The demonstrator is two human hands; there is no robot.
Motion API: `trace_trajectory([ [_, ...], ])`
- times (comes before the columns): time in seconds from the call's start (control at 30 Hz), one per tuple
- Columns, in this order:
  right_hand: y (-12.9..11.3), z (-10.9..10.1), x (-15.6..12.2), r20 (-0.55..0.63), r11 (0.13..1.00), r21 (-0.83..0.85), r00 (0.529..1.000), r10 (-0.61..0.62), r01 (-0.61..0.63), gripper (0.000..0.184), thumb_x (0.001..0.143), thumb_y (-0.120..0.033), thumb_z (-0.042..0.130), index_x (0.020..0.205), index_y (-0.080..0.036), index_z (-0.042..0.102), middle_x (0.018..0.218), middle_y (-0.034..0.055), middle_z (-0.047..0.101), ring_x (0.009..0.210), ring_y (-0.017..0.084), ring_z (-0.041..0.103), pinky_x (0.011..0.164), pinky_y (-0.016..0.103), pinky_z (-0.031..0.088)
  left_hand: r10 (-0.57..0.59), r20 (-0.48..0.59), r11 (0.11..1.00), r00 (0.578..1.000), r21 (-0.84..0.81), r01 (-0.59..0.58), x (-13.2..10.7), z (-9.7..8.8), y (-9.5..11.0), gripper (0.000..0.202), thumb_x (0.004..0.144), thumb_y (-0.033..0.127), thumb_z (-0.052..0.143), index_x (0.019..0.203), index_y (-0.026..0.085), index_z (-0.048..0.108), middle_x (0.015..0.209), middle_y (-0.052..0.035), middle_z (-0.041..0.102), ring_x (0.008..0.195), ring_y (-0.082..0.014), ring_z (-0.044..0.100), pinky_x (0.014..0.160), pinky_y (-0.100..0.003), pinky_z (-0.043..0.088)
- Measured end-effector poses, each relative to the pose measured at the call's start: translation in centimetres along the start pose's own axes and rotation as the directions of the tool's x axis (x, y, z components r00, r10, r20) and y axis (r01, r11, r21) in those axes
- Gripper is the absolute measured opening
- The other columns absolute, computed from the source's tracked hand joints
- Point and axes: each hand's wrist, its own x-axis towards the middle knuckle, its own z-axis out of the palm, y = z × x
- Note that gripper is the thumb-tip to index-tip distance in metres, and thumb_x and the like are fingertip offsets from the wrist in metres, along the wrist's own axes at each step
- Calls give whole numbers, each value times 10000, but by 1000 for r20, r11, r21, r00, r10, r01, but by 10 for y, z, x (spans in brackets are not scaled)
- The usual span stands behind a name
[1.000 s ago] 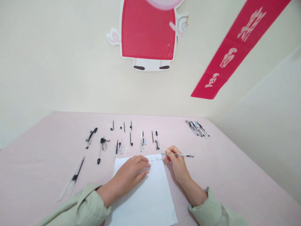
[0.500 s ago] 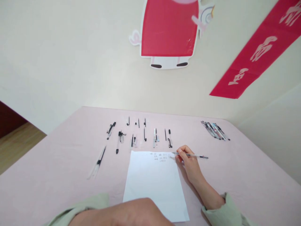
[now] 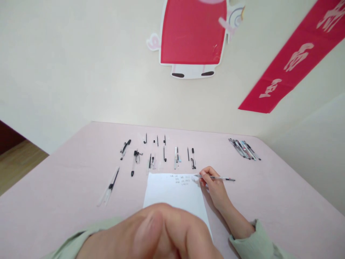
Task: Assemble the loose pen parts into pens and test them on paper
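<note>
My right hand (image 3: pixel 214 187) is closed around a clear-barrelled pen (image 3: pixel 225 178). The pen's tip is at the upper right corner of a white sheet of paper (image 3: pixel 172 194), beside a few short rows of small handwriting. Close to the camera, my left hand (image 3: pixel 161 233) covers the lower part of the sheet. Its fingers are curled in and the thumb lies against them; whatever they may hold is hidden.
Beyond the paper lie several taken-apart pens, with refills (image 3: pixel 164 154), caps and barrels in rows. At left is a pen with its clear barrel (image 3: pixel 109 190). A bundle of pens (image 3: pixel 244 149) lies at back right on the pink tablecloth (image 3: pixel 67 169).
My left hand has risen nearer the camera and turned, so its curled fingers and thumb now show. My right hand still has the pen at the same corner. The view has shifted slightly.
</note>
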Motion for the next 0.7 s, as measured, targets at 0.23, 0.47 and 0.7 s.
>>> trace_trajectory([
  [0.23, -9, 5, -6, 170, 995, 95, 986, -3, -14, 270, 823, -421, 585, 682, -202, 513, 556, -52, 490, 506, 114, 413, 521, 241, 314, 438, -313, 511, 843, 858, 53, 72, -39, -55, 213, 904, 376, 512, 914, 201, 633, 892, -52, 614, 848, -204, 557, 784, -351, 455],
  [0.47, -12, 8, -8, 273, 992, 125, 962, -3, -32, 281, 814, -421, 615, 684, -189, 526, 539, -65, 446, 493, 98, 382, 517, 230, 296, 391, -175, 189, 903, 976, 107, 95, -71, -108, 77, 903, 200, 530, 910, 187, 606, 917, -53, 601, 882, -214, 564, 783, -346, 463],
  [0.7, -4, 3, 1, 295, 810, 546, 954, 52, -213, 445, 841, -602, 541, 875, -170, 644, 788, 25, 656, 519, 87, 494, 538, 219, 392, 491, -225, 227, 841, 966, 126, 96, -85, -120, 43, 884, 186, 541, 843, 196, 552, 872, -32, 576, 826, -198, 560, 724, -314, 461],
])
